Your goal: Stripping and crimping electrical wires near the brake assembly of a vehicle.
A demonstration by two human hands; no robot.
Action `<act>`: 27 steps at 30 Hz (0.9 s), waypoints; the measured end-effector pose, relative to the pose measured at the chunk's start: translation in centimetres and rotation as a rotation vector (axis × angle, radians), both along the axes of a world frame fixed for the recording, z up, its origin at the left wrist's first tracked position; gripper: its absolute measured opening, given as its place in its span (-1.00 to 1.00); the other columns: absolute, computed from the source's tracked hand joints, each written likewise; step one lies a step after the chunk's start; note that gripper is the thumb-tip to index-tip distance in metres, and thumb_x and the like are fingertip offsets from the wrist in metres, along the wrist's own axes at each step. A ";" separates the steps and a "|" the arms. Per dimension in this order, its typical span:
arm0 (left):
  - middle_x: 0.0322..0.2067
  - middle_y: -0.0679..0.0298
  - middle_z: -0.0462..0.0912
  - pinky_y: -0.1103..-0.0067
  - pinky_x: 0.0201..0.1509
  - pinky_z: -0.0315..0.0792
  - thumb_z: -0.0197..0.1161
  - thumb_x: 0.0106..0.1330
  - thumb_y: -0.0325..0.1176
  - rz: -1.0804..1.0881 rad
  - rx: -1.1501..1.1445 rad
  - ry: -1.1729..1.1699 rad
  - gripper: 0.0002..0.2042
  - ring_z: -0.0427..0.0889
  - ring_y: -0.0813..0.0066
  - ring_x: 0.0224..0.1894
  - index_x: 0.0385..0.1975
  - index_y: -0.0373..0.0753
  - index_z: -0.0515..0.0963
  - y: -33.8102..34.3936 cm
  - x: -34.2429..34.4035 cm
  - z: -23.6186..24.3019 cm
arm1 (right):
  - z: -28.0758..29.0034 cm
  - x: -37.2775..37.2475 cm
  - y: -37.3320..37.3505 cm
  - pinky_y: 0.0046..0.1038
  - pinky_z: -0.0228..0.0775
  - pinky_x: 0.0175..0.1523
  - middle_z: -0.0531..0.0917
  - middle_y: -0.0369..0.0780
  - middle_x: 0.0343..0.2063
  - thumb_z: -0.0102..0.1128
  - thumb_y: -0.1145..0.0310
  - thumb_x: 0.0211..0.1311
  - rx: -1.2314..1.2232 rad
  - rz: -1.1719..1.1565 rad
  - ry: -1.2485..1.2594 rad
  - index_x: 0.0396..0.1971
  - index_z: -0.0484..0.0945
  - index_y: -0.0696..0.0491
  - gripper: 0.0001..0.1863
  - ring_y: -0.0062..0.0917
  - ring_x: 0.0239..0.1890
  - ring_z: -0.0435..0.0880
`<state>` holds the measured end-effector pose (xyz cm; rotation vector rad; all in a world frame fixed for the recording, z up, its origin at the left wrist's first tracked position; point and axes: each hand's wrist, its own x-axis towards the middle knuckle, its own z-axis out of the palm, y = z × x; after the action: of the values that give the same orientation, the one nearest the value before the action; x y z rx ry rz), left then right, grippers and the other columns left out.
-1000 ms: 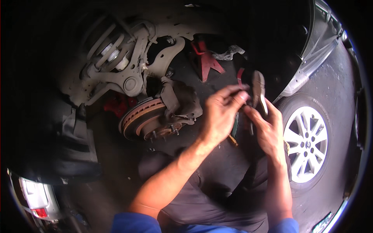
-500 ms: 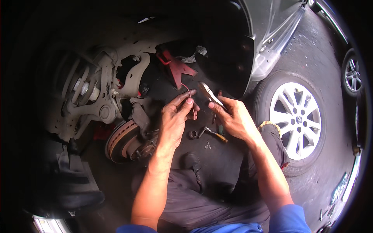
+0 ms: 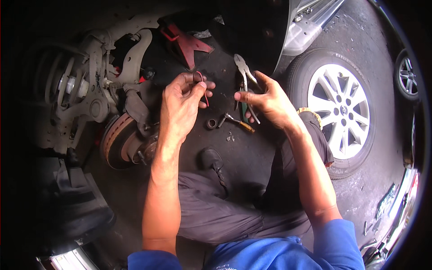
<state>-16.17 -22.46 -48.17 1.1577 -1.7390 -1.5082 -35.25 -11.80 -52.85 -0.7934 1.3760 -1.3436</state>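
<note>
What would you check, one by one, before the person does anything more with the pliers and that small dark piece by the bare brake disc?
1. Pliers gripped firmly in the right hand: ok, fingers wrap the handles.
2. Plier jaws free of anything: ok, they point up and away with nothing between them.
3. Small dark clip secure in the left hand: ok, pinched at the fingertips.
4. Clip undamaged: cannot tell, too small and dark.
5. Loose bits on the ground within reach: ok, a ratchet and a socket lie between the hands.
6. Brake disc exposed and unobstructed: ok, wheel is off.
</note>
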 end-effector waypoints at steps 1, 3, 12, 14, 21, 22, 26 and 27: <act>-0.26 0.21 0.76 0.64 -0.25 0.58 0.22 0.53 -0.45 0.011 0.030 0.000 -0.90 0.78 0.49 -0.21 -0.08 -0.30 0.60 0.2 -0.3 0.2 | -0.1 -0.3 0.1 -0.62 0.43 -0.56 0.65 -0.26 -0.32 0.47 0.23 0.31 0.013 0.011 -0.159 0.15 0.49 0.21 -0.45 -0.67 -0.62 0.58; -0.30 0.21 0.74 0.64 -0.30 0.58 0.20 0.53 -0.45 0.005 0.057 0.078 -0.89 0.78 0.47 -0.23 -0.08 -0.31 0.60 0.6 -1.1 0.6 | -1.4 -1.5 -0.2 -0.62 0.40 -0.58 0.63 -0.26 -0.32 0.38 0.25 0.34 -0.005 0.028 -0.307 0.14 0.49 0.18 -0.52 -0.64 -0.66 0.55; -0.41 0.28 0.66 0.66 -0.38 0.56 0.25 0.56 -0.39 0.007 0.025 0.092 -0.83 0.65 0.59 -0.44 -0.08 -0.37 0.62 0.2 -0.7 -0.1 | -2.9 0.8 0.2 -0.50 0.40 -0.35 0.59 -0.28 -0.26 0.26 0.39 0.35 0.036 0.133 -0.705 -0.06 0.49 0.09 -0.76 -0.59 -0.43 0.49; -0.42 0.29 0.66 0.67 -0.41 0.51 0.26 0.55 -0.38 0.008 -0.029 0.012 -0.83 0.63 0.64 -0.46 -0.08 -0.38 0.63 0.2 -0.5 -0.1 | -2.5 1.7 0.1 -0.43 0.50 -0.30 0.53 -0.35 -0.33 0.30 0.28 0.50 0.022 0.142 -0.435 -0.02 0.54 0.16 -0.72 -0.58 -0.41 0.57; -0.48 0.35 0.66 0.72 -0.46 0.43 0.30 0.53 -0.36 0.036 -0.081 -0.055 -0.83 0.57 0.71 -0.51 -0.09 -0.36 0.63 0.6 -1.2 0.5 | -1.6 1.8 0.6 -0.34 0.52 -0.19 0.64 -0.06 -0.41 0.35 0.25 0.44 -0.093 0.021 0.580 0.10 0.68 0.16 -0.64 -0.25 -0.45 0.68; -0.48 0.34 0.66 0.72 -0.47 0.42 0.30 0.53 -0.36 0.030 -0.077 -0.051 -0.83 0.57 0.71 -0.51 -0.10 -0.36 0.63 0.7 -1.4 0.5 | -1.3 1.8 0.6 -0.31 0.54 -0.16 0.68 0.00 -0.37 0.36 0.27 0.43 -0.032 0.039 0.514 0.11 0.69 0.14 -0.64 -0.17 -0.39 0.70; -0.50 0.34 0.64 0.71 -0.48 0.41 0.29 0.53 -0.40 0.007 -0.067 -0.046 -0.84 0.53 0.74 -0.53 -0.12 -0.39 0.60 0.9 -2.2 0.5 | -3.2 1.5 0.2 -0.24 0.54 -0.10 0.71 -0.04 -0.32 0.38 0.28 0.39 -0.280 -0.122 0.777 0.22 0.66 0.05 -0.56 -0.21 -0.20 0.71; -0.50 0.34 0.64 0.71 -0.48 0.41 0.29 0.53 -0.40 -0.002 -0.059 -0.047 -0.84 0.53 0.75 -0.53 -0.12 -0.40 0.60 0.9 -2.5 0.4 | -3.6 1.2 0.3 -0.24 0.54 -0.10 0.71 -0.04 -0.32 0.38 0.28 0.39 -0.278 -0.127 0.778 0.22 0.66 0.05 -0.56 -0.21 -0.20 0.71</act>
<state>-18.62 -21.52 -47.73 1.1704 -1.8040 -1.4315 -34.06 -11.45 -56.46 -1.5474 1.8701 -1.4026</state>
